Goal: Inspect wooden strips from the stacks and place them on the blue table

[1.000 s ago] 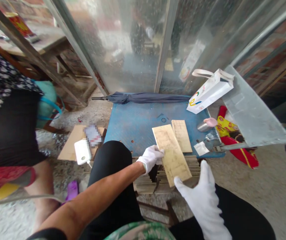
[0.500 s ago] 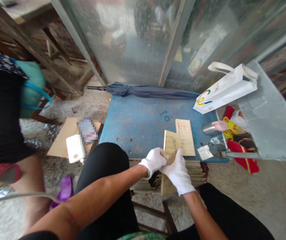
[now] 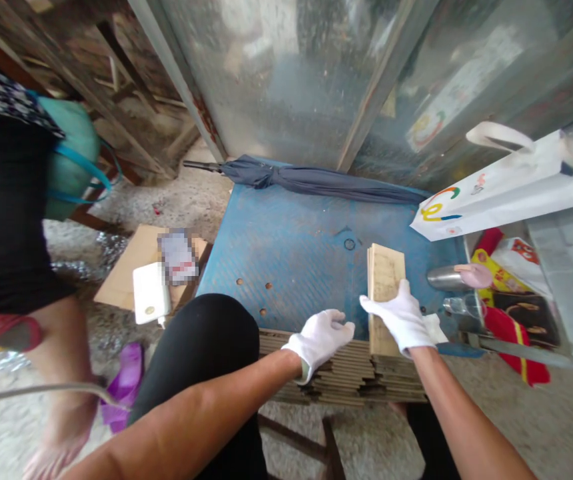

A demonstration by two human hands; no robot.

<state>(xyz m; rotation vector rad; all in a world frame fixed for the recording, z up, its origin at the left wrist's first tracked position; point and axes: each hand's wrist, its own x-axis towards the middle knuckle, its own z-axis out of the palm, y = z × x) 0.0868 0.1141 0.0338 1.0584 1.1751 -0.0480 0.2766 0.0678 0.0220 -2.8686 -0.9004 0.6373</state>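
A small pile of pale wooden boards (image 3: 385, 270) lies at the right front of the blue table (image 3: 291, 247). My right hand (image 3: 400, 319), in a white glove, spans this pile, thumb at its left edge and fingers along the right. Further left, my left hand (image 3: 321, 337), also gloved in white, holds nothing; its fingers are partly curled and apart. Beneath and in front of it is a stack of wooden slats (image 3: 341, 373) by the table's front edge, partly hidden by my hands and forearm.
A folded umbrella (image 3: 326, 183) runs along the table's back. At the right are a white paper bag (image 3: 506, 183), a metal cup (image 3: 449, 277) and a clear glass (image 3: 466, 305). A white device (image 3: 150, 293) rests on cardboard at left, near a seated person (image 3: 11, 213).
The board both hands held now lines up with the pile at right. My left hand has let go and come away; my right hand has moved right. The view has shifted slightly.
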